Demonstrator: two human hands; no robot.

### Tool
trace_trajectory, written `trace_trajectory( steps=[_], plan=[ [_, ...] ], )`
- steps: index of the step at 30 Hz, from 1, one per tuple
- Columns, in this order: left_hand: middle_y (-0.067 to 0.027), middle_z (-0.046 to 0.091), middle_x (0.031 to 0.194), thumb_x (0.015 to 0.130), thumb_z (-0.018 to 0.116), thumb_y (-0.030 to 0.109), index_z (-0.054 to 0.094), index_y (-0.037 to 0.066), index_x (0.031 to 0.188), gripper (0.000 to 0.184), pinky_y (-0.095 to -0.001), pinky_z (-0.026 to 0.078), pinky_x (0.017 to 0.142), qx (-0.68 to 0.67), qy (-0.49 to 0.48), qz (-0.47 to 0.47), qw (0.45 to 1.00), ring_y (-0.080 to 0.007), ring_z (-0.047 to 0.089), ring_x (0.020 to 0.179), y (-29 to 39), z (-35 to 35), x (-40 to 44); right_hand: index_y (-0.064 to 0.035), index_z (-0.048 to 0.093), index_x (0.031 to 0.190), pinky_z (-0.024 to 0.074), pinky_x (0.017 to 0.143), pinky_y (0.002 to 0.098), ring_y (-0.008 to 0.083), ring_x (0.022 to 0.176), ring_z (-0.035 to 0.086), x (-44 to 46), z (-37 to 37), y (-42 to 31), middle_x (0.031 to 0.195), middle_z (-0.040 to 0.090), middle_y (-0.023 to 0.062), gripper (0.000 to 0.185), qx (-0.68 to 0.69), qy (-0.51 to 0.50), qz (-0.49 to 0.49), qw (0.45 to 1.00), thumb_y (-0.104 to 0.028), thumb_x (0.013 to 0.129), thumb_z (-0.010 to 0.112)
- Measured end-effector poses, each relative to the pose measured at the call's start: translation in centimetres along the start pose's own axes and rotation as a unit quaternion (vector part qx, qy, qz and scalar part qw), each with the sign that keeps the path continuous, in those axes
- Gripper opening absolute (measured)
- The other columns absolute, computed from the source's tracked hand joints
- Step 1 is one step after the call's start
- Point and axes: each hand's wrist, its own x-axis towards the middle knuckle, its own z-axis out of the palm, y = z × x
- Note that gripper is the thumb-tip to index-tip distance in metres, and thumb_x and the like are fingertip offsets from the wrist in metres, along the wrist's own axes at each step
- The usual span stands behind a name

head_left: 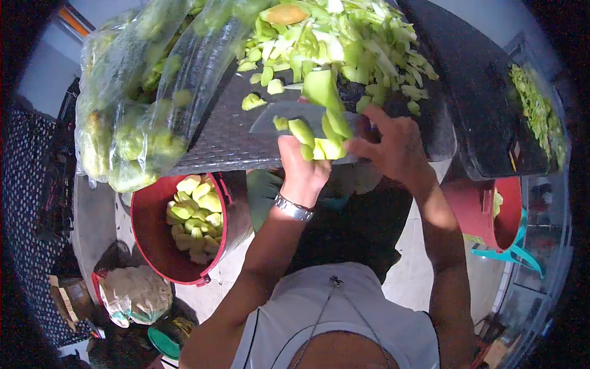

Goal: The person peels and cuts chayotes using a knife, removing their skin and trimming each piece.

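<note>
Dim, tiled workspace, seen from above, with a dark, shiny counter (221, 138) across the far side of the person. On its left lies a large, clear plastic bag (120, 132) of rounded green vegetables. Below the counter, to the left, is a round red bucket (146, 227) partly filled with pale, peeled chunks (200, 212). Toward the far middle spreads a loose heap of pale-green slices (362, 40).

Nearer the person, a broad grey metal knife (267, 123) lies crosswise over the counter's near edge. Its long axis runs left to right: the rounded tip points left, the dark handle sits in the right hand (390, 144), closed around it. Just left of that is the left hand (304, 167), with a silver wristwatch (294, 208), its fingers curled narrowly on a small yellow-green vegetable piece (329, 149). This piece lies between the two hands, nearer the left, its longer side also crosswise. Whether it touches the blade cannot be told.
</note>
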Motion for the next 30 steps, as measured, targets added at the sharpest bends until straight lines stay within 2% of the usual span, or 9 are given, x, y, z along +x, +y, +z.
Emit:
trace_trajectory(
  steps=[3, 8, 11, 13, 15, 18, 22, 24, 30],
  plan=[
    [-0.0095, 0.068, 0.116, 0.104, 0.044, 0.046, 0.056, 0.009, 0.128, 0.045, -0.0405, 0.06, 0.08, 0.083, -0.081, -0.028, 0.993, -0.0266, 0.07, 0.099, 0.7, 0.1, -0.1, -0.0037, 0.061, 0.102, 0.0526, 0.063, 0.043, 0.0361, 0.069, 0.07, 0.6, -0.5, 0.5, 0.072, 0.066, 0.014, 0.046, -0.008, -0.021, 0.027, 0.999, -0.046, 0.088, 0.073],
    [-0.0124, 0.07, 0.108, 0.102, 0.047, 0.05, 0.057, 0.006, 0.125, 0.05, -0.0482, 0.061, 0.07, 0.073, -0.039, -0.048, 0.995, -0.0299, 0.071, 0.088, 1.0, 0.8, -0.4, -0.0022, 0.063, 0.1, 0.0533, 0.07, 0.0454, 0.0379, 0.076, 0.072, 1.6, 0.6, 2.7, 0.08, 0.069, 0.0187, 0.043, -0.034, 0.035, 0.016, 0.999, -0.045, 0.093, 0.069],
    [-0.0127, 0.07, 0.107, 0.101, 0.048, 0.053, 0.058, 0.007, 0.129, 0.055, -0.0493, 0.06, 0.069, 0.027, -0.052, -0.091, 0.994, -0.0308, 0.071, 0.088, 1.8, 2.0, 0.1, -0.0061, 0.067, 0.103, 0.0564, 0.072, 0.0488, 0.0315, 0.082, 0.073, 3.3, 1.3, 7.4, 0.098, 0.072, 0.0147, 0.055, 0.09, 0.028, 0.075, 0.993, -0.059, 0.1, 0.05],
    [-0.0104, 0.07, 0.109, 0.1, 0.052, 0.054, 0.059, 0.009, 0.13, 0.055, -0.0496, 0.058, 0.076, -0.02, -0.034, -0.106, 0.994, -0.0299, 0.07, 0.093, 2.0, 2.6, 0.1, -0.004, 0.066, 0.101, 0.0487, 0.063, 0.0382, 0.0245, 0.069, 0.059, 4.4, -2.2, 4.6, 0.079, 0.06, 0.008, 0.066, 0.236, -0.141, 0.325, 0.905, -0.066, 0.1, 0.043],
    [-0.0091, 0.07, 0.11, 0.099, 0.054, 0.054, 0.06, 0.01, 0.129, 0.053, -0.0504, 0.057, 0.081, -0.072, -0.002, -0.123, 0.99, -0.0289, 0.069, 0.095, 2.2, 3.2, 0.2, -0.0068, 0.062, 0.09, 0.0341, 0.042, 0.0254, 0.0098, 0.042, 0.038, 4.8, -2.5, 5.8, 0.053, 0.04, -0.0038, 0.072, 0.334, -0.163, 0.387, 0.844, -0.075, 0.097, 0.04],
    [-0.0084, 0.07, 0.11, 0.099, 0.055, 0.051, 0.061, 0.01, 0.126, 0.049, -0.052, 0.055, 0.087, 0.024, 0.005, -0.112, 0.993, -0.0277, 0.068, 0.096, 1.9, 1.9, 1.9, -0.0077, 0.061, 0.092, 0.0315, 0.041, 0.024, 0.0077, 0.042, 0.038, 4.6, -2.6, 4.8, 0.054, 0.041, -0.0044, 0.076, 0.416, -0.156, 0.424, 0.789, -0.08, 0.093, 0.039],
    [-0.0073, 0.071, 0.108, 0.099, 0.055, 0.046, 0.064, 0.012, 0.121, 0.042, -0.0456, 0.057, 0.084, 0.054, 0.027, -0.131, 0.99, -0.0241, 0.069, 0.094, 2.0, 3.1, 1.4, -0.0083, 0.061, 0.093, 0.0404, 0.043, 0.0305, 0.0157, 0.043, 0.05, 1.4, 0.0, 1.6, 0.055, 0.049, -0.0007, 0.069, 0.194, -0.016, 0.066, 0.979, -0.077, 0.086, 0.056],
    [-0.008, 0.072, 0.105, 0.099, 0.056, 0.046, 0.065, 0.01, 0.118, 0.041, -0.0418, 0.057, 0.082, 0.023, -0.012, -0.129, 0.991, -0.0233, 0.07, 0.092, 1.6, 2.1, 1.8, -0.0089, 0.06, 0.091, 0.0458, 0.045, 0.0341, 0.0206, 0.046, 0.058, -0.2, 1.0, -0.6, 0.056, 0.053, 0.0023, 0.064, 0.016, 0.059, -0.007, 0.998, -0.072, 0.082, 0.068],
    [-0.0061, 0.07, 0.096, 0.1, 0.058, 0.042, 0.065, 0.009, 0.119, 0.039, -0.036, 0.056, 0.075, 0.024, -0.024, -0.116, 0.993, -0.0195, 0.068, 0.085, 1.3, 2.6, 1.9, -0.0105, 0.054, 0.082, 0.05, 0.05, 0.0368, 0.0245, 0.054, 0.065, -1.4, -0.1, -2.8, 0.06, 0.058, 0.0027, 0.06, -0.099, 0.007, -0.058, 0.993, -0.061, 0.07, 0.083]
  ],
)
